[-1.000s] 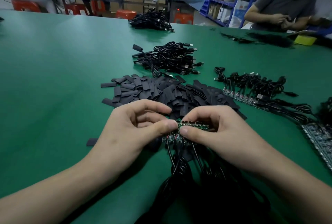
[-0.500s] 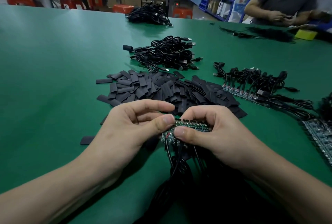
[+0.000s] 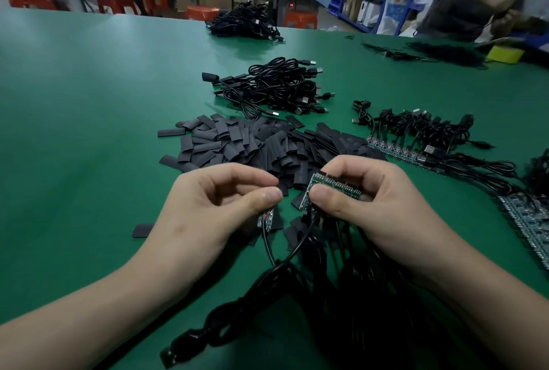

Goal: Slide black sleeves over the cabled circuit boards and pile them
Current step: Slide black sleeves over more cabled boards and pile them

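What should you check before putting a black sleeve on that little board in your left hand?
1. Little board pinched firmly in the left hand: ok.
2. Little board apart from the strip of boards that the right hand holds: ok.
3. Its cable free of the tangle below: cannot tell.
4. Black sleeves heaped just beyond the hands: ok.
5. A hand free to pick a sleeve: not ok, both hold boards.
6. Sleeve ends open: cannot tell.

Black sleeves (image 3: 255,144), black cables (image 3: 276,87), green circuit boards (image 3: 332,188), dark green table (image 3: 89,102), yellow block (image 3: 505,54).
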